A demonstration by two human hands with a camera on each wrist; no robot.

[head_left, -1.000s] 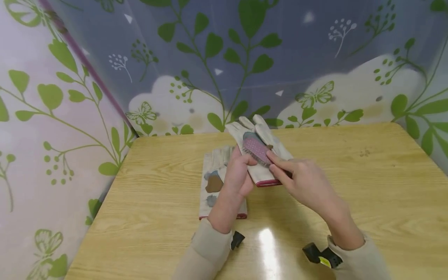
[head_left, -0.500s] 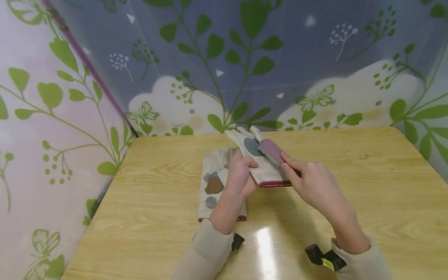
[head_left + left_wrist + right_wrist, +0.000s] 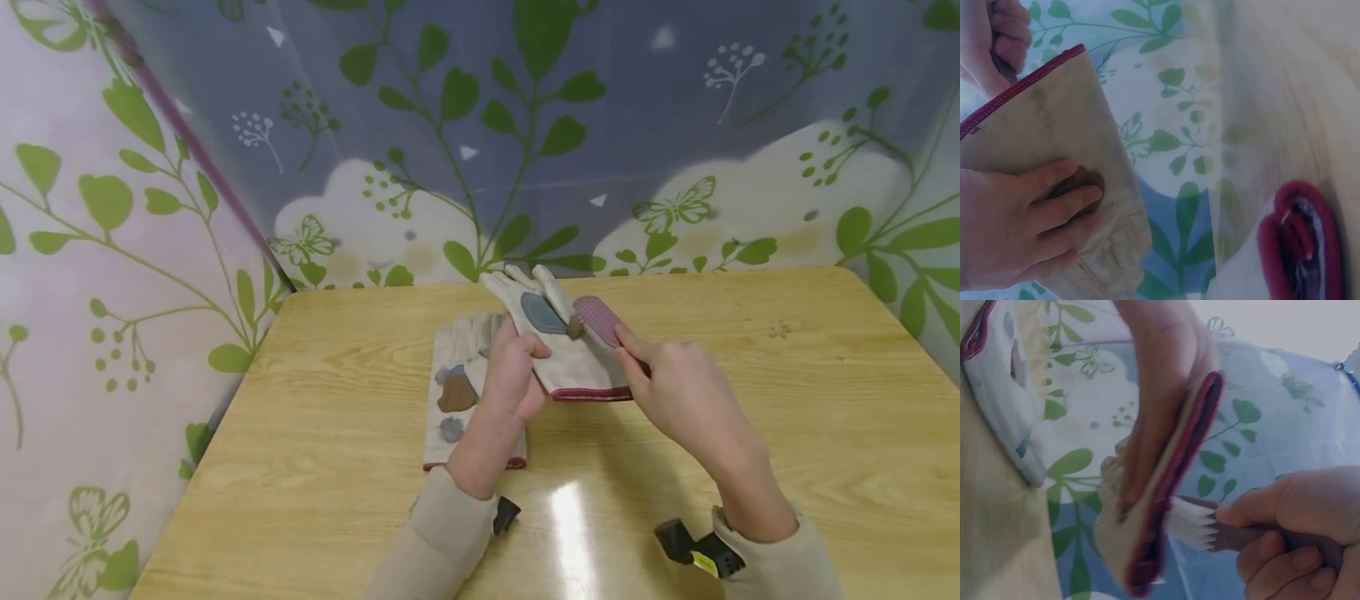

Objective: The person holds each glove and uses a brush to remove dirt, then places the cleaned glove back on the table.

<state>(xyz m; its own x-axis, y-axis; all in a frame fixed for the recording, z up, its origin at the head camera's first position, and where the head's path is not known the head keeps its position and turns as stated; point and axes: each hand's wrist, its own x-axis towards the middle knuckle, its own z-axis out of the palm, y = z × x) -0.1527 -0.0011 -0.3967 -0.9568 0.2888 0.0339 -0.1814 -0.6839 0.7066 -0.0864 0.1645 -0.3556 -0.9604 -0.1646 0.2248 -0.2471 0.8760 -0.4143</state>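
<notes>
In the head view my left hand [image 3: 517, 367] grips a cream work glove [image 3: 588, 367] with a dark red cuff edge, thumb on top. The left wrist view shows its fingers [image 3: 1063, 209] spread against the glove's underside. A blue-grey patch [image 3: 543, 313] and a small brown spot [image 3: 575, 327] mark its upper face. My right hand [image 3: 686, 396] holds a pink-backed brush [image 3: 597, 320] by its dark handle, at the glove's right side. Its pale bristles [image 3: 1191, 524] face the glove in the right wrist view; contact is hard to tell.
A second cream glove [image 3: 442, 446] with brown and grey patches lies on the wooden table [image 3: 315, 467], partly behind my left forearm. A leaf-patterned wall covering [image 3: 420, 208] rises at the table's back edge. Black devices [image 3: 697, 550] sit at both wrists.
The brush has moved right across the glove, off the blue-grey patch, leaving patch and brown spot in sight. The held glove dipped slightly, then stayed nearly still. The glove on the table stays put.
</notes>
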